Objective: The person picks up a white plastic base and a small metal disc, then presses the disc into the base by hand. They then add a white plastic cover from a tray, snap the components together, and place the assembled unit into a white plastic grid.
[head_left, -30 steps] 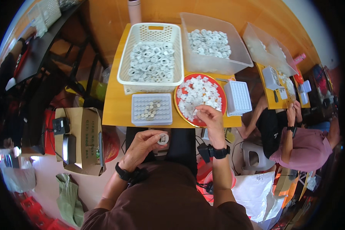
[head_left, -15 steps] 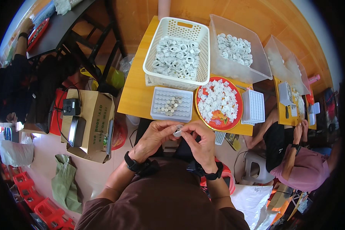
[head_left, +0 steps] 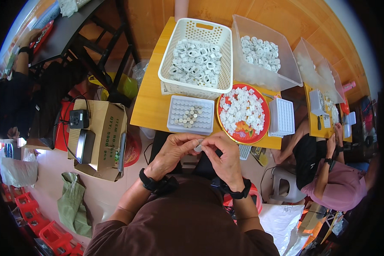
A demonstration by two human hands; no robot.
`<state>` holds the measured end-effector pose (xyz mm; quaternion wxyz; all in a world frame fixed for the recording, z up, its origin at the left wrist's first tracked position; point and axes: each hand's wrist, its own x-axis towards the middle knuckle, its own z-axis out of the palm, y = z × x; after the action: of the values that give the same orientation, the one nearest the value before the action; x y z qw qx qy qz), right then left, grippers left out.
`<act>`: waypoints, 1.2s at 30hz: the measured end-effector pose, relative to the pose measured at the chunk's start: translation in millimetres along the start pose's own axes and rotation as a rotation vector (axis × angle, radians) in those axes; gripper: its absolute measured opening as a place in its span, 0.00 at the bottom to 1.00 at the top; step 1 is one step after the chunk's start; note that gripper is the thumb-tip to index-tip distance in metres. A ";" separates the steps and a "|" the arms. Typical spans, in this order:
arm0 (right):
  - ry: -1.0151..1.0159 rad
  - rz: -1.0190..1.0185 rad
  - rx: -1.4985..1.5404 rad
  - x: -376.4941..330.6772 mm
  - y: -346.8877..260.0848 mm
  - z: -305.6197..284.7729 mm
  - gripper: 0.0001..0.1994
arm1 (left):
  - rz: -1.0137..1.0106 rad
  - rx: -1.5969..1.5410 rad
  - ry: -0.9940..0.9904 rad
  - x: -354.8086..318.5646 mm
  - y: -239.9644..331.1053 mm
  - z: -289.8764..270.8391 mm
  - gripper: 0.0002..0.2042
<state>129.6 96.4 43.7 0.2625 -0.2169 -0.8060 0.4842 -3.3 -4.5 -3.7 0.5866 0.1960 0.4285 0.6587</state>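
Note:
My left hand (head_left: 175, 152) and my right hand (head_left: 224, 158) meet in front of the table's near edge. Their fingertips are pinched together on a small round white plastic piece (head_left: 198, 148), partly covered by the fingers. Just beyond them, a translucent tray (head_left: 204, 126) with round pockets bears several small metal discs (head_left: 190, 118). A red plate (head_left: 255, 137) heaped with small white plastic parts (head_left: 242, 109) lies right of the tray. Behind the tray stands a white perforated basket (head_left: 166, 79) full of white plastic housings (head_left: 196, 62).
A clear bin (head_left: 260, 79) of round white parts and stacked trays (head_left: 282, 117) stand at the right of the wooden table (head_left: 151, 106). A cardboard box (head_left: 104, 141) is on the left. One person (head_left: 337, 183) sits at right; another's arm (head_left: 23, 59) reaches over a dark table.
My hands stay at nearly the same spot, with the round piece turned slightly between the fingertips. The person at right has shifted their hands a little; the left person's hand moved over a red tray.

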 end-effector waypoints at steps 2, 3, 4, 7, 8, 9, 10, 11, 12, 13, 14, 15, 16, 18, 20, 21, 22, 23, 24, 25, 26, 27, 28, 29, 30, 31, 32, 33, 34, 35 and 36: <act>0.015 -0.013 -0.027 -0.6 0.2 1.2 0.07 | 0.005 0.005 0.005 0.6 -0.1 1.5 0.11; 0.029 -0.027 -0.055 -1.0 0.6 1.5 0.07 | -0.004 0.012 0.016 0.8 0.0 2.1 0.11; 0.030 -0.027 -0.055 -1.9 1.4 1.7 0.07 | -0.012 0.018 0.027 1.1 0.1 2.7 0.11; 0.040 -0.052 -0.111 -4.2 5.4 2.5 0.07 | -0.003 0.010 0.023 0.4 1.3 6.8 0.11; 0.052 -0.078 -0.136 -4.3 7.0 3.0 0.08 | -0.005 0.010 0.022 0.2 1.5 7.9 0.11; 0.063 -0.104 -0.160 -4.6 7.6 3.4 0.08 | -0.004 0.056 0.024 0.1 1.7 8.8 0.11; 0.063 -0.104 -0.160 -4.8 7.1 3.9 0.08 | -0.001 0.102 0.027 0.0 2.2 9.4 0.10; 0.083 -0.101 -0.156 -5.1 6.2 4.5 0.08 | -0.001 0.103 0.027 0.3 3.2 10.4 0.10; 0.102 -0.099 -0.152 -5.4 5.6 5.2 0.09 | 0.023 0.128 0.001 1.0 4.5 11.4 0.10; 0.102 -0.099 -0.152 -5.7 5.4 6.5 0.09 | 0.047 0.153 -0.024 1.5 5.4 11.8 0.10; 0.116 -0.056 -0.099 -6.0 5.3 7.9 0.09 | 0.047 0.153 -0.023 1.8 5.5 11.7 0.10; 0.131 -0.012 -0.045 -6.3 5.7 8.7 0.10 | 0.031 0.134 -0.009 2.1 5.4 11.6 0.10; 0.132 -0.012 -0.045 -6.3 7.4 8.9 0.10 | 0.015 0.115 0.004 2.2 5.5 11.5 0.10; 0.160 0.097 0.147 -6.4 13.4 9.3 0.10 | 0.052 0.123 0.014 2.1 6.7 12.6 0.09; 0.175 0.169 0.285 -9.4 17.6 11.3 0.09 | 0.089 0.129 0.022 2.6 7.1 15.5 0.09; 0.188 0.240 0.424 -10.9 19.0 12.1 0.09 | 0.102 0.157 0.030 3.3 6.9 17.4 0.09; 0.188 0.243 0.424 -11.9 20.5 12.9 0.09 | 0.114 0.184 0.040 3.9 6.0 18.4 0.09; 0.200 0.255 0.419 -12.7 21.7 13.7 0.08 | 0.112 0.184 0.040 4.2 4.7 18.9 0.09; 0.213 0.268 0.413 -13.5 22.6 14.4 0.08 | 0.134 0.215 0.057 4.3 3.3 19.2 0.08; 0.214 0.269 0.414 -13.9 22.7 15.3 0.08 | 0.157 0.248 0.074 4.4 2.6 19.9 0.08; 0.230 0.284 0.421 -14.3 22.6 16.4 0.08 | 0.155 0.249 0.073 4.3 2.6 21.5 0.08; 0.245 0.299 0.429 -14.7 22.4 17.5 0.09 | 0.181 0.278 0.097 4.0 3.0 23.4 0.08; 0.245 0.300 0.429 -15.1 22.5 18.4 0.09 | 0.208 0.307 0.121 4.0 3.3 24.6 0.07; 0.258 0.290 0.417 -15.6 22.5 19.2 0.08 | 0.207 0.308 0.121 4.1 3.4 24.9 0.07; 0.271 0.280 0.405 -16.0 22.4 20.0 0.08 | 0.212 0.314 0.123 4.3 3.6 25.1 0.07; 0.270 0.280 0.405 -16.2 21.8 20.9 0.08 | 0.217 0.320 0.125 4.4 3.6 25.1 0.07; 0.291 0.292 0.433 -16.3 21.0 21.7 0.08 | 0.217 0.320 0.125 4.7 3.1 25.5 0.07; 0.312 0.303 0.461 -16.5 20.6 22.3 0.07 | 0.227 0.327 0.130 5.2 2.4 25.9 0.07; 0.313 0.304 0.460 -16.5 20.6 22.7 0.07 | 0.237 0.333 0.133 5.8 1.8 26.1 0.07; 0.319 0.330 0.511 -16.6 20.8 22.9 0.07 | 0.236 0.333 0.132 6.1 1.2 25.9 0.07; 0.325 0.356 0.562 -16.6 21.2 23.1 0.06 | 0.245 0.326 0.135 6.4 0.3 25.6 0.07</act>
<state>129.8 80.3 12.1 0.3482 -0.3471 -0.5391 0.6838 14.5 10.1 9.2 0.4329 0.2944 0.5405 0.6586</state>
